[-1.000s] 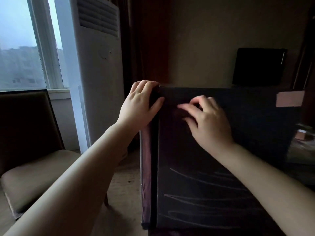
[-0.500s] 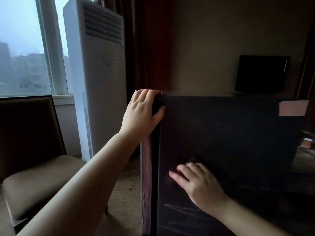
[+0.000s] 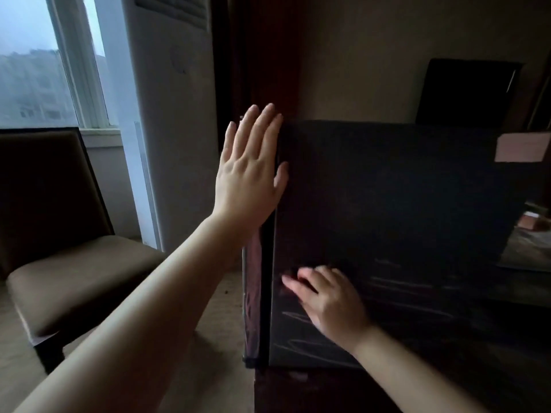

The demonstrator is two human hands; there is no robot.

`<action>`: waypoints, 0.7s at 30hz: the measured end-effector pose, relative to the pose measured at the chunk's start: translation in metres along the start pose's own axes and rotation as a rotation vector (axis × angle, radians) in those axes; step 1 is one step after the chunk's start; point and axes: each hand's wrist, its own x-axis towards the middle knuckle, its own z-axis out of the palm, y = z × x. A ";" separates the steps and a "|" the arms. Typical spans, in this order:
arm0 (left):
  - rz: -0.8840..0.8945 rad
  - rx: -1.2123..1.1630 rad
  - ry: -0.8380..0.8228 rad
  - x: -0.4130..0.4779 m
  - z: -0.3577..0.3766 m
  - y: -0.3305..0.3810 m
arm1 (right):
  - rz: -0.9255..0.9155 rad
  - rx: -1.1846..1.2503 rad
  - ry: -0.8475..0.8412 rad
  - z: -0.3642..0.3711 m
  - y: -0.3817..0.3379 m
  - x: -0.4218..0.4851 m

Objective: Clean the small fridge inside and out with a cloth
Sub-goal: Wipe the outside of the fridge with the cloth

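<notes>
Dim room, daylight from window [image 3: 35, 70] at 10 o'clock only.

Small fridge [image 3: 402, 204]: black box, fills centre to 3 o'clock of view, seen from above. It sits on a dark wooden surface [image 3: 298, 391] at 6 o'clock. Pale wipe streaks [image 3: 310, 347] on its top face, nearest me. A pinkish patch [image 3: 521, 147] at its far corner, approx 2 o'clock.

L hand [image 3: 250, 168]: fingers straight and close together, pointing to 12 o'clock. It lies flat along the fridge's far left edge, thumb tip on the top face. Nothing held.

R hand [image 3: 328, 299]: on the top face, approx 5 o'clock from L hand, near the left edge. Motion-blurred. Fingers reach toward 10 o'clock and press down on the surface. Cloth: can't make it out under the hand, too dark. Can't tell if the fingers grip anything.

Hands well apart, both on the fridge.

Glossy strip [image 3: 252, 293] runs down the fridge's left side with a pink reflection.

Surroundings:
- White standing AC unit [image 3: 173, 129] at 11 o'clock, just beyond L hand.
- Padded chair [image 3: 74, 263] at 8 o'clock, under the window.
- Dark curtain [image 3: 253, 55] at 12 o'clock.
- Black panel [image 3: 468, 90] against the wall behind the fridge, at 1 o'clock.
</notes>
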 end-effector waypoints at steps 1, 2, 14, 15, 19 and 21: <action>0.038 0.006 -0.012 -0.013 0.001 0.004 | -0.044 -0.009 -0.058 0.010 -0.002 -0.026; 0.072 0.009 -0.034 -0.026 0.003 0.005 | -0.070 -0.006 -0.106 0.017 -0.002 -0.044; 0.050 -0.019 -0.119 -0.081 0.038 0.007 | 0.347 0.030 0.288 -0.072 0.053 0.068; 0.048 -0.019 -0.121 -0.082 0.040 0.007 | 0.391 0.026 0.314 -0.073 0.053 0.076; 0.080 -0.012 -0.124 -0.083 0.041 0.002 | 0.432 0.030 0.346 -0.078 0.044 0.093; 0.092 -0.028 -0.118 -0.083 0.041 0.000 | 0.439 -0.014 0.460 -0.094 0.053 0.116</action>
